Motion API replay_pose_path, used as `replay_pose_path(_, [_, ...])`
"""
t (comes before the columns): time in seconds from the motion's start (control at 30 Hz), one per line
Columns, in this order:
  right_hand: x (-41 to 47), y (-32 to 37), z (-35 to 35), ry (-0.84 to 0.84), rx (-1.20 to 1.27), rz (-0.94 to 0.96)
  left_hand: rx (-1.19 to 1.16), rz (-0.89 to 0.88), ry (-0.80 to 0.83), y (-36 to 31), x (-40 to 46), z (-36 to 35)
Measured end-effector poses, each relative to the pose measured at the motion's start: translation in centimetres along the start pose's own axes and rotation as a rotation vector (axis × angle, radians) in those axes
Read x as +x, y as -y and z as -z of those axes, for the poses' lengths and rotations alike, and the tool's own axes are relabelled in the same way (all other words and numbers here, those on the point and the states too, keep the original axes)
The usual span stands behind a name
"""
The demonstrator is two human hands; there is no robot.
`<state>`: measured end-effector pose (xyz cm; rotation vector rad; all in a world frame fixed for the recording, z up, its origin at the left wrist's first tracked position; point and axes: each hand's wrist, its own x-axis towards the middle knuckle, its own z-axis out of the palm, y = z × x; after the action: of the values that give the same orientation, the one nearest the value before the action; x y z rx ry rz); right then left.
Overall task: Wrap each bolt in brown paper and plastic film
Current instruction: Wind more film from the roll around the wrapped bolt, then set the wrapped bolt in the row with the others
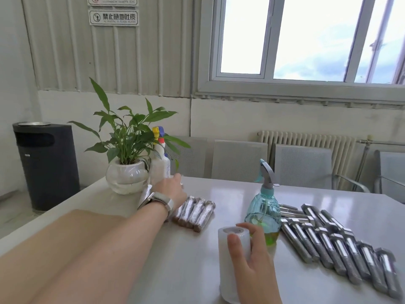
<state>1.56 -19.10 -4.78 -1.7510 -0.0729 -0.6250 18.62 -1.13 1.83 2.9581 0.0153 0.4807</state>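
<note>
My right hand (pixel 252 260) grips an upright roll of plastic film (pixel 230 255) near the table's front edge. My left hand (pixel 173 189), with a watch on the wrist, reaches far over the table beside a row of several wrapped bolts (pixel 195 213); its fingers are mostly hidden, and something shiny shows under the wrist. Several bare steel bolts (pixel 341 244) lie in a row at the right. No loose brown paper is in view.
A teal spray bottle (pixel 264 207) stands mid-table, just behind the film roll. A potted plant in a glass bowl (pixel 126 176) and a white spray bottle (pixel 161 163) stand at the far left. Grey chairs (pixel 238 159) line the table's far side.
</note>
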Motion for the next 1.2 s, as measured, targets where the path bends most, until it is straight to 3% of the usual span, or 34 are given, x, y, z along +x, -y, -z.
replay_pose_path(0.17, [0.2,-0.2,0.0,0.012,0.015,-0.017,0.177,-0.019,0.012,0.0,0.5,-2.2])
replay_pose_path(0.47, [0.1,-0.3,0.0,0.018,0.036,-0.050,0.092,0.075,-0.016,1.1,0.0,-3.3])
replay_pose_path(0.63, [0.5,-0.2,0.3,-0.011,0.052,-0.108,-0.304,0.065,-0.135,0.7,-2.2,-0.4])
replay_pose_path(0.73, [0.4,0.0,0.4,0.001,0.137,-0.157,-0.652,-0.074,-0.177,-0.6,-5.6,1.6])
replay_pose_path(0.8, [0.3,0.2,0.6,0.008,0.221,-0.187,-0.776,-0.194,-0.122,-1.8,-8.9,2.1])
replay_pose_path(0.93, [0.1,0.6,1.2,0.040,0.270,-0.205,-0.906,-0.307,0.031,-3.0,-14.2,0.8])
replay_pose_path(1.2, [-0.5,1.3,1.0,0.145,-0.074,0.002,-0.975,-0.336,-0.002,-3.3,-16.4,-0.6])
